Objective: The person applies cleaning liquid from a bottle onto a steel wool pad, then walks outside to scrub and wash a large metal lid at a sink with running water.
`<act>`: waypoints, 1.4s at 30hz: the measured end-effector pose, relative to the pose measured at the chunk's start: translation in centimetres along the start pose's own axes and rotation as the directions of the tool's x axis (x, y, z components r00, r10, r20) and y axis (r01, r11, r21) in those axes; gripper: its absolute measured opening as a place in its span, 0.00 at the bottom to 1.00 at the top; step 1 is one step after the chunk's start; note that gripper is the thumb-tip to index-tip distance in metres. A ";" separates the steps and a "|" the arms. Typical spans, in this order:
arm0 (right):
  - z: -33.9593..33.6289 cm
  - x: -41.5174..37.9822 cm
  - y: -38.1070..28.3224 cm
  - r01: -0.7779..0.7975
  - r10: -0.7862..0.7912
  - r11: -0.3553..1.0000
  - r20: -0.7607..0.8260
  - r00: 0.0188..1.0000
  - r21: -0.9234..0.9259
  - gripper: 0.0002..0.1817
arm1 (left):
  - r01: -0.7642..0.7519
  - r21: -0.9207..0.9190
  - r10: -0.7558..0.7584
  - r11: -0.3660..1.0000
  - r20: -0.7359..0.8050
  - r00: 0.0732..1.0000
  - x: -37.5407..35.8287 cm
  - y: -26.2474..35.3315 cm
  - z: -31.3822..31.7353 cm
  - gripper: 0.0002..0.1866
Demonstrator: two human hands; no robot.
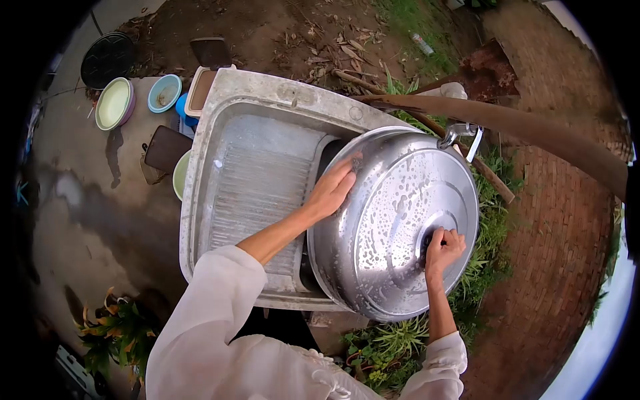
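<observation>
A large, domed metal lid (393, 200), wet with drops, stands tilted over the right side of the stone sink (293, 93). My right hand (445, 250) is closed round the dark knob at the lid's centre. On the lid's rounded left side lies my left hand (331, 187), thumb and fingers close together. A small greyish patch shows at its fingertips; I cannot make out what it is. The ribbed washboard (257, 180) of the sink is wet, left of the lid. Much of the basin is hidden beneath the lid.
A metal tap (460, 135) stands just behind the lid, near a long brown pole (533, 130). Left of the sink are a pale green basin (115, 103), a blue basin (165, 93) and a brown board (168, 149). Plants (490, 227) grow along the right.
</observation>
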State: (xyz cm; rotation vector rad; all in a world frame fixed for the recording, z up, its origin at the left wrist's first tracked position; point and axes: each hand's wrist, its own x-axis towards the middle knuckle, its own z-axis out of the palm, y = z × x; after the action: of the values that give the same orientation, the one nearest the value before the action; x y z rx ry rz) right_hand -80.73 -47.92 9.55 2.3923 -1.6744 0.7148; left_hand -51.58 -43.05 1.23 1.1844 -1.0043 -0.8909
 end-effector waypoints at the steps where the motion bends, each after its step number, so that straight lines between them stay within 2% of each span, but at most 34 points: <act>1: 0.0 -0.1 -0.4 -0.012 0.012 1.000 -0.022 1.000 0.014 0.14 | -0.065 0.095 0.067 0.993 -0.016 0.998 -3.3 1.2 0.2 0.20; 2: -0.1 0.1 -0.7 -0.023 0.023 1.000 -0.027 0.999 0.013 0.14 | -0.127 0.182 0.134 0.975 -0.026 0.991 -5.3 2.2 0.5 0.21; 3: -0.2 0.3 -1.0 0.008 -0.006 1.000 -0.067 0.998 0.028 0.14 | -0.130 0.177 0.135 0.975 -0.017 0.991 -4.7 3.1 0.9 0.21; 4: -0.3 0.4 -1.3 0.038 -0.034 0.999 -0.106 0.994 0.039 0.14 | -0.277 0.403 0.231 0.872 0.159 0.960 -3.8 4.0 1.4 0.22; 5: -0.3 0.4 -1.4 0.033 -0.029 0.998 -0.098 0.995 0.046 0.14 | -0.433 0.572 0.277 0.697 0.343 0.898 -2.5 4.6 2.2 0.23; 7: -0.4 0.2 -1.3 0.035 -0.032 0.999 -0.080 0.996 0.032 0.14 | -0.484 0.641 0.257 0.595 0.419 0.871 3.8 5.1 5.6 0.25; 8: -0.3 0.3 -1.1 0.042 -0.040 0.999 -0.085 0.996 0.027 0.13 | -0.483 0.666 0.316 0.569 0.366 0.876 7.3 3.4 7.8 0.23; 10: -0.4 0.4 -0.9 0.052 -0.052 0.999 -0.075 0.996 -0.005 0.13 | -0.404 0.677 0.234 0.615 0.333 0.914 10.4 3.3 9.6 0.23; 12: -0.1 0.3 -0.5 0.063 -0.064 0.998 -0.094 0.994 -0.013 0.13 | -0.529 0.676 0.258 0.513 0.467 0.846 7.2 4.8 9.0 0.25; 14: 0.0 0.3 -0.3 0.051 -0.050 0.999 -0.102 0.993 0.009 0.13 | -0.611 0.537 0.251 0.581 0.595 0.763 -0.5 5.8 8.1 0.28; 15: 0.0 0.2 -0.2 0.059 -0.058 0.998 -0.092 0.994 0.003 0.12 | -0.654 0.505 0.217 0.563 0.674 0.706 -4.2 6.3 7.2 0.29; 16: -0.1 0.1 -0.4 0.038 -0.036 0.999 -0.102 0.994 0.011 0.12 | -0.693 0.461 0.181 0.555 0.746 0.641 -6.4 6.6 6.5 0.29; 17: -0.2 0.2 -0.6 0.038 -0.034 0.999 -0.115 0.993 0.036 0.12 | -0.700 0.455 0.178 0.550 0.756 0.631 -6.0 6.7 6.5 0.29; 19: -0.5 0.3 -0.7 0.039 -0.033 0.998 -0.124 0.992 0.050 0.12 | -0.652 0.515 0.156 0.557 0.706 0.691 -3.6 6.7 6.5 0.28; 20: -0.6 0.2 -0.8 0.041 -0.034 0.997 -0.123 0.992 0.060 0.12 | -0.593 0.617 0.176 0.517 0.601 0.779 -0.4 6.4 6.9 0.27; 22: -0.5 0.5 -0.7 0.056 -0.048 0.997 -0.134 0.990 0.056 0.12 | -0.477 0.733 0.178 0.486 0.452 0.874 6.2 5.1 7.4 0.26; 23: -0.4 0.4 -0.6 0.054 -0.050 0.998 -0.120 0.991 0.030 0.12 | -0.415 0.699 0.148 0.583 0.411 0.900 8.7 3.7 7.9 0.26; 24: -0.3 0.2 -0.5 0.051 -0.050 0.999 -0.104 0.993 0.008 0.12 | -0.403 0.699 0.147 0.590 0.397 0.906 9.0 3.6 8.2 0.26; 26: -0.4 -0.3 -0.5 0.054 -0.051 0.998 -0.104 0.993 0.025 0.12 | -0.262 0.607 0.104 0.750 0.283 0.953 8.3 3.5 7.4 0.25; 29: -0.1 0.1 -0.4 0.052 -0.046 0.997 -0.122 0.991 0.049 0.12 | -0.243 0.611 0.176 0.754 0.169 0.970 -0.1 4.5 4.2 0.27; 31: -0.3 0.1 -0.6 0.047 -0.042 0.998 -0.102 0.994 0.052 0.13 | -0.166 0.572 0.116 0.803 0.123 0.986 -6.5 5.1 3.3 0.29; 32: -0.3 0.0 -0.6 0.056 -0.051 0.997 -0.095 0.994 0.054 0.13 | -0.162 0.563 0.099 0.810 0.142 0.985 -7.5 5.3 3.1 0.30; 34: -0.3 0.0 -0.5 0.032 -0.027 0.997 -0.063 0.998 0.067 0.13 | -0.190 0.537 0.169 0.822 0.089 0.982 -4.2 4.7 3.4 0.27; 36: -0.5 0.0 -0.9 0.049 -0.045 0.996 -0.054 0.997 0.072 0.14 | -0.096 0.352 0.098 0.931 0.012 0.995 2.9 3.1 3.8 0.21; 37: -0.5 0.0 -0.7 0.039 -0.037 0.998 -0.036 0.999 0.054 0.14 | 0.112 0.343 -0.152 0.933 0.094 0.984 7.2 2.2 3.1 0.17; 38: -0.4 0.1 -0.6 0.027 -0.027 0.999 -0.021 0.999 0.034 0.15 | 0.308 0.349 -0.386 0.885 0.181 0.904 9.9 1.5 2.6 0.15; 39: -0.4 0.0 -0.5 0.036 -0.035 0.999 -0.013 0.999 0.026 0.15 | 0.311 0.329 -0.382 0.892 0.179 0.907 10.0 0.6 2.6 0.15; 41: -0.7 0.5 -0.6 0.039 -0.039 0.999 -0.010 0.999 0.028 0.15 | 0.219 0.409 -0.326 0.886 0.214 0.921 8.3 -2.0 0.9 0.14; 42: -0.7 0.1 -0.9 0.028 -0.027 0.998 -0.007 1.000 0.049 0.14 | 0.233 0.391 -0.298 0.891 0.113 0.948 5.0 -3.3 0.0 0.14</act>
State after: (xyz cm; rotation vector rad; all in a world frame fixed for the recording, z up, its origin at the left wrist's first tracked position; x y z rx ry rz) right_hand -80.09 -47.38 10.35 2.4383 -1.6367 0.7678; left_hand -50.14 -48.27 -1.27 1.6198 -1.2049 -1.0609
